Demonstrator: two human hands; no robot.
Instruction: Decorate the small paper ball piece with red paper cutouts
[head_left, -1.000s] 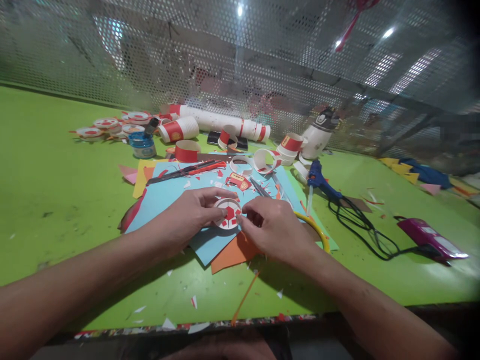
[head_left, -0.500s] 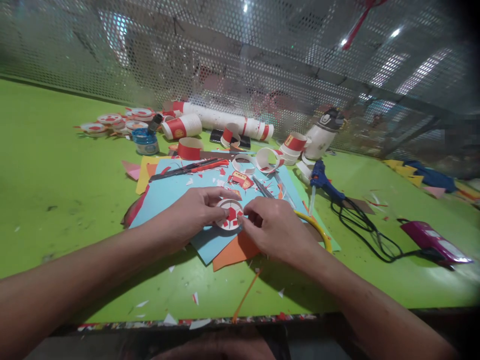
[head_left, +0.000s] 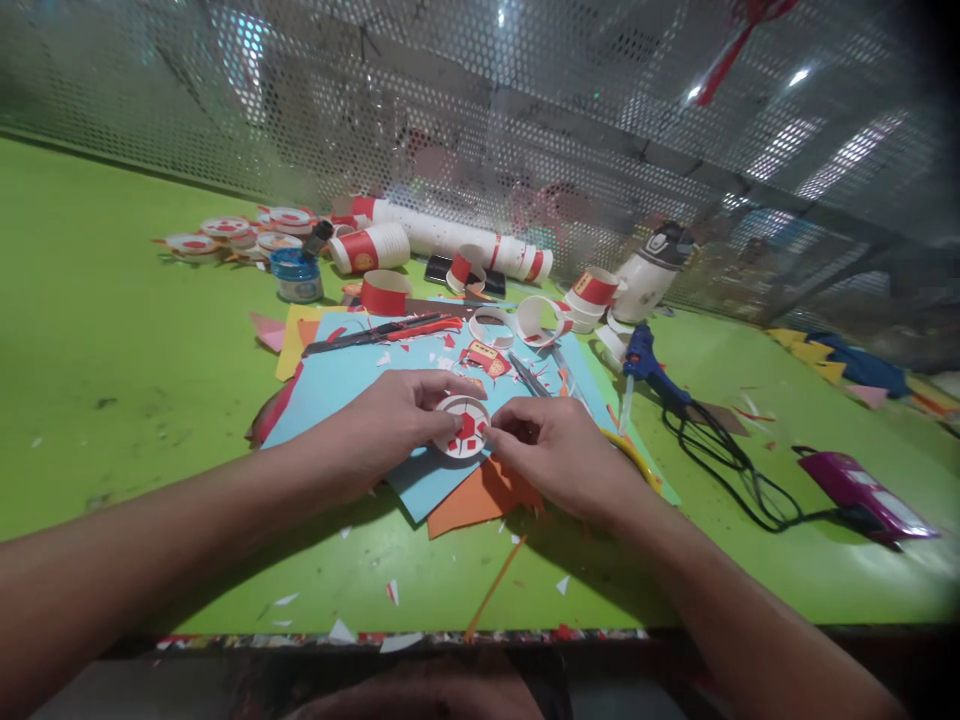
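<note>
A round white paper cup base (head_left: 466, 440) with red patches and dark lines on its face sits between my hands, above the blue paper (head_left: 420, 490). My left hand (head_left: 409, 415) grips its left side, the thumb pressed on the face and the fingers behind. My right hand (head_left: 544, 445) is at the right edge, thumb and forefinger close together on or beside a red patch; whether they pinch a small piece there is hidden. Just beyond lie a red and yellow cup scrap (head_left: 487, 358), scissors (head_left: 529, 374) and cut cup rings (head_left: 540, 320).
A blue glue gun (head_left: 649, 365) with a black cord lies right, near a purple power block (head_left: 862, 490). Behind stand a blue-lidded jar (head_left: 295, 275), a paper cup (head_left: 371, 247), a long cup tube (head_left: 450, 238) and a white bottle (head_left: 651, 270). Finished-looking discs (head_left: 229, 230) lie far left.
The view has shifted slightly. My left hand keeps its hold on the disc, and my right fingers stay at its right edge with barely any movement.
</note>
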